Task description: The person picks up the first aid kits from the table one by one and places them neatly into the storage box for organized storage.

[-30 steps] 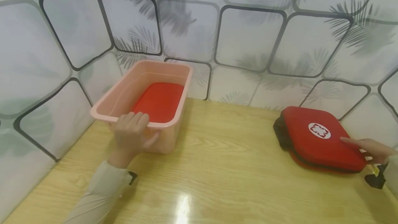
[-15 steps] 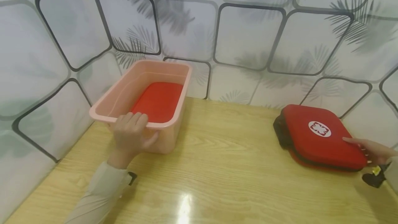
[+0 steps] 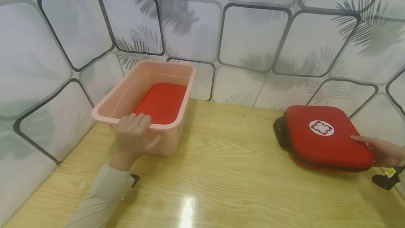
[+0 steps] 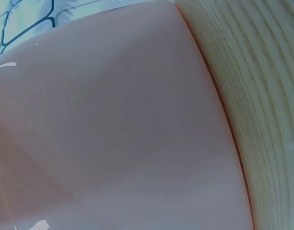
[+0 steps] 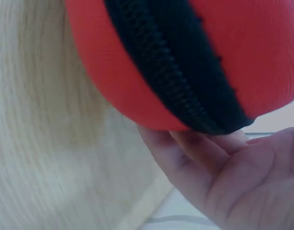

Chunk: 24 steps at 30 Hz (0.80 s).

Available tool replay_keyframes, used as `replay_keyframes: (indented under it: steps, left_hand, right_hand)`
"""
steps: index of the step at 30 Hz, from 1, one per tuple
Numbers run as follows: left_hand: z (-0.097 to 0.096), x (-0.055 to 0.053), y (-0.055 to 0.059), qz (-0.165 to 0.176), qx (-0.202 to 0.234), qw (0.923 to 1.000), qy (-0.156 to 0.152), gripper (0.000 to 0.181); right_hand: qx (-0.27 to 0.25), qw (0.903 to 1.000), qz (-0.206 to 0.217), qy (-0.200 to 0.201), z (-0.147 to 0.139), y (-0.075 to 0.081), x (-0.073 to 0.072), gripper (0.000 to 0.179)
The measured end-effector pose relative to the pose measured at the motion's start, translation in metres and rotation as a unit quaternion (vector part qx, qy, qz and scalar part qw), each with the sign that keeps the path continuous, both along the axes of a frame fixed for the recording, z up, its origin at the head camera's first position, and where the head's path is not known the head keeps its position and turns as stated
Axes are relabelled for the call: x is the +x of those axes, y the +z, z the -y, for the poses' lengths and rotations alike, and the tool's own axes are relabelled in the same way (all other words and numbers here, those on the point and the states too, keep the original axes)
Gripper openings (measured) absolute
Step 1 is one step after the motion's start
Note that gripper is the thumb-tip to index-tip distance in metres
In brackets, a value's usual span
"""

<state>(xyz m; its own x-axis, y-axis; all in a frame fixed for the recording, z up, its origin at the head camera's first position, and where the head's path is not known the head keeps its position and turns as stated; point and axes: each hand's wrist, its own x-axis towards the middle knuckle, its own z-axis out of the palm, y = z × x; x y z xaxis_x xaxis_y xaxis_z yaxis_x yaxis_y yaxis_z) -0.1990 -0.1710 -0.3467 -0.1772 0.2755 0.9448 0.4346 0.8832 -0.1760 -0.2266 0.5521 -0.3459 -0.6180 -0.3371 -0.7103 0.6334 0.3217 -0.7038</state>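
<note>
In the head view, my left hand (image 3: 133, 134) grips the near rim of a pink plastic bin (image 3: 175, 127), fingers over the edge and thumb outside. A flat red item (image 3: 162, 103) lies on the bin's floor. The bin's outer wall (image 4: 123, 110) fills most of the left wrist view. At the right, my right hand (image 3: 384, 150) holds a red zippered first-aid case (image 3: 329, 147) by its right side, thumb on top. The case has a white round emblem and a black handle (image 3: 281, 132) on its left. The right wrist view shows fingers (image 5: 199, 148) curled under the case beside its black zipper (image 5: 170, 72).
A wood-grain table (image 3: 227, 185) spreads between the bin and the case. Patterned wall covering (image 3: 253, 41) rises behind and at the left, close to the bin. A black device with a yellow label (image 3: 386, 180) hangs at my right wrist.
The first-aid case has turned slightly and shifted a little left, its emblem moving left and up. My right hand has moved with its grip on it. The left hand and bin stay put.
</note>
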Motion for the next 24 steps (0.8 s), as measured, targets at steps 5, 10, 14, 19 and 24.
replay_keyframes:
  steps: [5, 10, 14, 19, 24]
  left_hand:
    - [0.000, 0.001, 0.001, 0.014, -0.002, 0.9999, 0.007, 0.045]
    - [-0.001, 0.003, 0.001, 0.017, -0.002, 0.9998, 0.011, 0.047]
    - [-0.001, 0.002, 0.001, 0.012, 0.000, 0.9999, 0.008, 0.047]
    - [0.000, 0.001, 0.001, 0.011, 0.001, 0.9999, 0.009, 0.046]
    - [0.000, 0.001, 0.000, 0.011, 0.002, 0.9999, 0.011, 0.046]
  right_hand:
    - [0.132, 0.9903, -0.035, -0.025, 0.008, 0.018, -0.005, 0.053]
    - [0.193, 0.9801, -0.047, -0.005, 0.024, 0.041, -0.012, 0.075]
    - [0.220, 0.9742, -0.052, 0.003, 0.042, 0.060, -0.018, 0.083]
    - [0.254, 0.9642, -0.076, 0.019, 0.066, 0.084, -0.027, 0.095]
    - [0.297, 0.9479, -0.109, 0.038, 0.095, 0.108, -0.032, 0.104]
